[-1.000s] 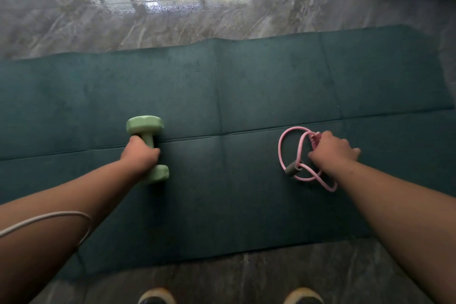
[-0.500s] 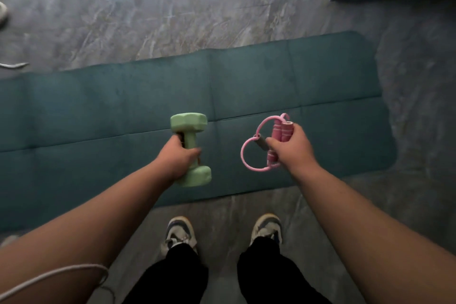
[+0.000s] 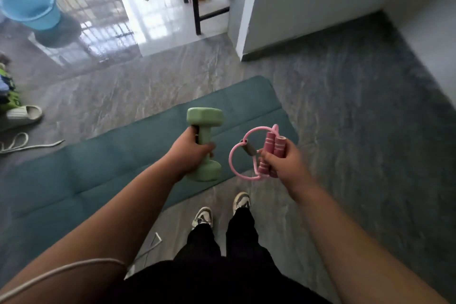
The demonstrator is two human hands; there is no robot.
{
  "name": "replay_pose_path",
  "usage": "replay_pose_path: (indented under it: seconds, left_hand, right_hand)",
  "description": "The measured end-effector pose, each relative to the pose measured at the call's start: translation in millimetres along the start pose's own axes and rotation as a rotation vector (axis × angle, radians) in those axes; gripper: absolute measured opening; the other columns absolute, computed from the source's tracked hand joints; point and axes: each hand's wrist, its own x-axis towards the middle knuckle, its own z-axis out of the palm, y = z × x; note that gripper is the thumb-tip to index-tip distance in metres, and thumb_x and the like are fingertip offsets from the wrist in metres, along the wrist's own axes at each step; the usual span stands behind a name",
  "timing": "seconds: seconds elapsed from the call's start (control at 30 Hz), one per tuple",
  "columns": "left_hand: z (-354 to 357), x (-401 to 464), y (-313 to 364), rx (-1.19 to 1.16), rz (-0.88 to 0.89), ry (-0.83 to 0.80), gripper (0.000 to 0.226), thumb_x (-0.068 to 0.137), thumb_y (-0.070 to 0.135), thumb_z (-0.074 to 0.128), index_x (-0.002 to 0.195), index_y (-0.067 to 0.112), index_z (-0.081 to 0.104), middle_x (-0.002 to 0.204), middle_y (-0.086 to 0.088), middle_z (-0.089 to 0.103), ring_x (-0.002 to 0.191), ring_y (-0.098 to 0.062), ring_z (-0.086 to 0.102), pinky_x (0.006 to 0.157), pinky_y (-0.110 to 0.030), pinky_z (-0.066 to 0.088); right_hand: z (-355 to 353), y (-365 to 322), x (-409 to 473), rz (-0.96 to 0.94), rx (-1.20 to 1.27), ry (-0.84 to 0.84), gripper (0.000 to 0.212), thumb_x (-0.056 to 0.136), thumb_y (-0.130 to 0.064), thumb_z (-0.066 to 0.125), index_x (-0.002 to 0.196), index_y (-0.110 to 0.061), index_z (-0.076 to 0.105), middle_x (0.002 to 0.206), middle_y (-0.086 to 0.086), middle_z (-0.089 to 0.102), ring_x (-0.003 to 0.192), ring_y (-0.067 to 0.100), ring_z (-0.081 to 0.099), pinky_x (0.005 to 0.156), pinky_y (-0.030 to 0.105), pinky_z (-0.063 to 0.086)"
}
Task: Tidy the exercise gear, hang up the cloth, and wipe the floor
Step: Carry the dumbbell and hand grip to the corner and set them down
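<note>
Head view: my left hand (image 3: pixel 190 153) is wrapped round the bar of the green dumbbell (image 3: pixel 204 145); my right hand (image 3: pixel 283 163) clasps both grips of the pink resistance band (image 3: pixel 243 155), its loops dangling. A second ago both items lay on the green mat (image 3: pixel 74 175); now they are lifted clear, and I stand upright beside it. Judgement: gear collected, storage pending. Blue bucket (image 3: pixel 32 6) stands well apart, far left. No cloth identified.
</note>
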Motion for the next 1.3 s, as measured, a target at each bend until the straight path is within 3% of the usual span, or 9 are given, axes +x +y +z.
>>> replay_pose_path:
  seconds: [0.2, 0.37, 0.5, 0.6, 0.77, 0.9, 1.03, 1.2, 1.3]
  left_hand:
    - [51.0, -56.3, 104.5, 0.069, 0.168, -0.162, 0.03, 0.084, 0.013, 0.068, 0.112, 0.015, 0.056, 0.088, -0.01, 0.072, 0.076, -0.025, 0.073, 0.077, -0.048, 0.059]
    - [154.4, -67.4, 163.9, 0.299, 0.339, -0.32, 0.046, 0.061, 0.037, 0.066, 0.104, 0.023, 0.057, 0.087, -0.009, 0.069, 0.082, -0.03, 0.069, 0.077, -0.055, 0.056]
    - [264.0, -81.5, 210.0, 0.393, 0.425, -0.451, 0.03, 0.072, 0.024, 0.068, 0.1, 0.024, 0.057, 0.088, -0.006, 0.067, 0.082, -0.025, 0.065, 0.075, -0.043, 0.053]
    - [347.9, -84.2, 240.0, 0.396, 0.467, -0.545, 0.024, 0.084, 0.007, 0.065, 0.097, 0.025, 0.056, 0.083, -0.005, 0.065, 0.074, -0.016, 0.064, 0.069, -0.035, 0.051]
    - [462.3, -87.8, 290.9, 0.346, 0.46, -0.591, 0.021, 0.085, 0.006, 0.067, 0.102, 0.015, 0.058, 0.079, -0.008, 0.071, 0.068, -0.015, 0.069, 0.067, -0.034, 0.055]
    - [528.7, -75.7, 331.3, 0.313, 0.431, -0.634, 0.026, 0.074, 0.017, 0.071, 0.095, 0.01, 0.058, 0.072, -0.005, 0.067, 0.073, -0.027, 0.07, 0.071, -0.048, 0.057]
    - [584.8, -43.5, 369.5, 0.273, 0.396, -0.649, 0.018, 0.087, 0.003, 0.067, 0.101, 0.006, 0.055, 0.081, -0.01, 0.061, 0.075, -0.026, 0.068, 0.067, -0.041, 0.057]
    - [649.1, 29.1, 430.5, 0.271, 0.398, -0.639, 0.016, 0.086, 0.002, 0.067, 0.094, 0.011, 0.057, 0.067, 0.0, 0.066, 0.071, -0.024, 0.069, 0.073, -0.044, 0.056]
    - [683.2, 77.1, 479.1, 0.263, 0.378, -0.628, 0.022, 0.082, 0.006, 0.071, 0.1, 0.005, 0.059, 0.077, -0.011, 0.066, 0.074, -0.031, 0.071, 0.072, -0.046, 0.057]
  right_hand:
    - [-85.4, -29.2, -98.0, -0.032, 0.201, 0.173, 0.022, 0.088, 0.006, 0.062, 0.107, -0.006, 0.062, 0.082, 0.014, 0.068, 0.069, 0.025, 0.063, 0.062, 0.036, 0.056]
    - [-187.5, -22.7, -139.3, -0.094, 0.242, 0.394, 0.017, 0.088, 0.0, 0.067, 0.103, -0.007, 0.065, 0.079, 0.007, 0.071, 0.061, 0.009, 0.068, 0.053, 0.025, 0.055]
    - [-291.9, -0.5, -155.3, -0.123, 0.247, 0.547, 0.017, 0.086, -0.003, 0.07, 0.097, -0.015, 0.064, 0.084, 0.011, 0.074, 0.07, 0.021, 0.067, 0.063, 0.039, 0.056]
    - [-369.6, 13.2, -165.7, -0.138, 0.289, 0.595, 0.018, 0.088, 0.003, 0.064, 0.099, -0.01, 0.06, 0.078, 0.011, 0.068, 0.059, 0.016, 0.063, 0.052, 0.027, 0.049]
    - [-482.1, 26.3, -170.1, -0.107, 0.337, 0.688, 0.02, 0.088, 0.003, 0.066, 0.096, -0.014, 0.059, 0.066, 0.007, 0.064, 0.045, 0.009, 0.06, 0.04, 0.021, 0.044]
    - [-550.1, 17.2, -157.8, -0.113, 0.387, 0.717, 0.021, 0.09, 0.004, 0.064, 0.096, -0.016, 0.06, 0.068, 0.006, 0.065, 0.045, 0.007, 0.059, 0.041, 0.02, 0.046]
    - [-606.1, 3.6, -118.4, -0.085, 0.372, 0.729, 0.022, 0.088, 0.002, 0.066, 0.107, -0.007, 0.06, 0.075, 0.011, 0.066, 0.047, 0.007, 0.058, 0.043, 0.02, 0.045]
    - [-674.2, -26.9, -38.3, -0.056, 0.361, 0.73, 0.016, 0.087, 0.007, 0.064, 0.092, -0.007, 0.058, 0.071, 0.015, 0.061, 0.043, 0.007, 0.056, 0.041, 0.021, 0.045]
    - [-715.4, -48.1, 14.5, -0.03, 0.355, 0.763, 0.013, 0.087, 0.003, 0.065, 0.097, -0.003, 0.059, 0.071, 0.017, 0.063, 0.047, 0.014, 0.056, 0.042, 0.023, 0.044]
